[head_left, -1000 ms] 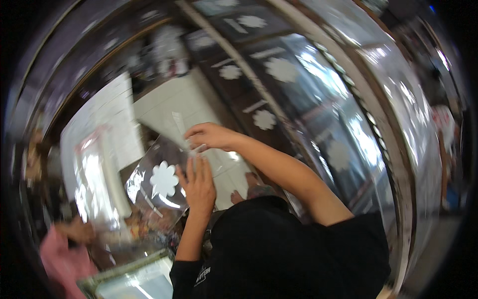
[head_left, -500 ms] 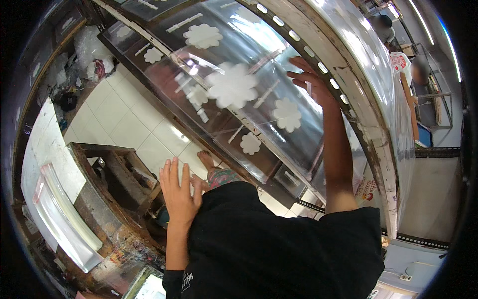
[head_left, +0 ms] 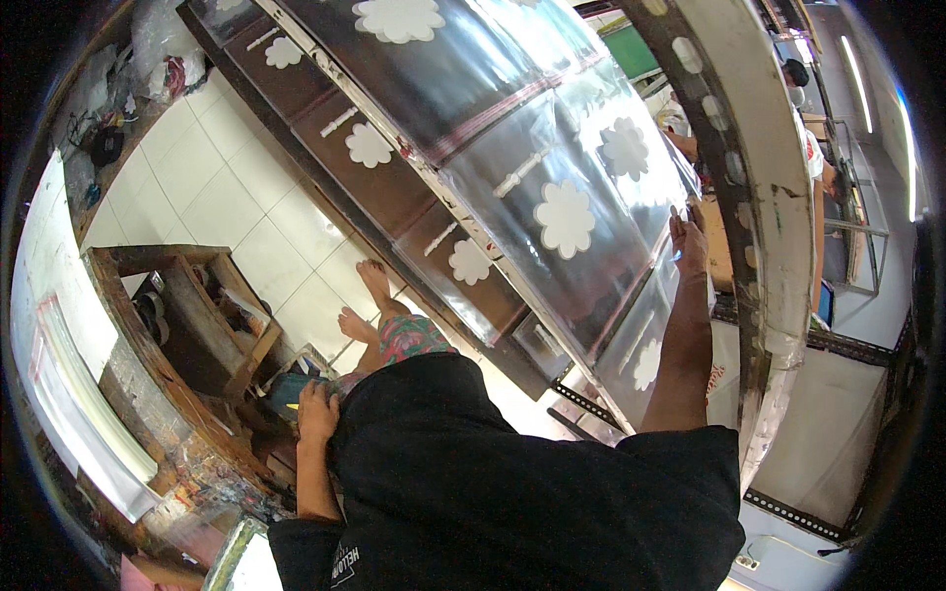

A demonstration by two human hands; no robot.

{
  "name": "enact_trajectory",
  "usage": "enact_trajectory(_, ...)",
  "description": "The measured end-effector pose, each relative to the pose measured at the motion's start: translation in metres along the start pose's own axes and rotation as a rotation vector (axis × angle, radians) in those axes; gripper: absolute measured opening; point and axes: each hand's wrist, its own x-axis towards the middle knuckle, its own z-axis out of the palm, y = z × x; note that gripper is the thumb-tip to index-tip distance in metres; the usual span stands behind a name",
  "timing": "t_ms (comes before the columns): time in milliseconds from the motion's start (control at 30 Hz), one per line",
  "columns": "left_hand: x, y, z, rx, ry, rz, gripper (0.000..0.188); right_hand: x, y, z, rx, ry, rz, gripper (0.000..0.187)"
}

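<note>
Clear plastic sheets (head_left: 493,113) printed with white scalloped flower shapes and bars lie on a slatted rack (head_left: 463,219) in front of me. At the right edge of the nearer sheet, the fingers of my right hand (head_left: 692,241) are closed on the plastic. The film is glossy and bulges at that edge. My left hand (head_left: 317,416) hangs low by my thigh, holding nothing, its fingers loosely bent and apart. Beside it is a dark blue object (head_left: 288,387), partly hidden, with a small yellow tip near my fingers.
A raised rack frame (head_left: 778,227) stands along my right. At left are a paint-stained wooden bench (head_left: 187,433) with an open compartment and a stack of clear film (head_left: 94,414). Crumpled plastic (head_left: 163,44) lies far left. Tiled floor (head_left: 232,182) runs between. Another person (head_left: 794,74) is at upper right.
My right hand has moved from over the flower sheet down to its right edge and closed. My left hand has dropped lower and left. The view has shifted, and the sheet lies farther over the rack.
</note>
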Motion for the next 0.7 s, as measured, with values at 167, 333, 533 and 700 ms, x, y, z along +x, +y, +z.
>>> enact_trajectory(167, 0.006, -0.012, 0.017, -0.088, -0.036, -0.048, 0.042, -0.004, 0.018, -0.022, 0.006, 0.097, 0.001, 0.056)
enact_trajectory(333, 0.019, -0.005, 0.011, -0.130, 0.010, 0.000, 0.039, -0.006, 0.023, 0.003, -0.043, 0.252, 0.007, 0.055)
enact_trajectory(533, 0.025, -0.008, 0.008, -0.140, 0.067, 0.045, 0.037, 0.014, 0.034, -0.020, -0.042, 0.208, -0.014, 0.055)
enact_trajectory(700, 0.021, -0.008, 0.004, -0.128, 0.041, 0.001, 0.039, -0.006, 0.037, -0.001, -0.022, 0.062, -0.071, 0.057)
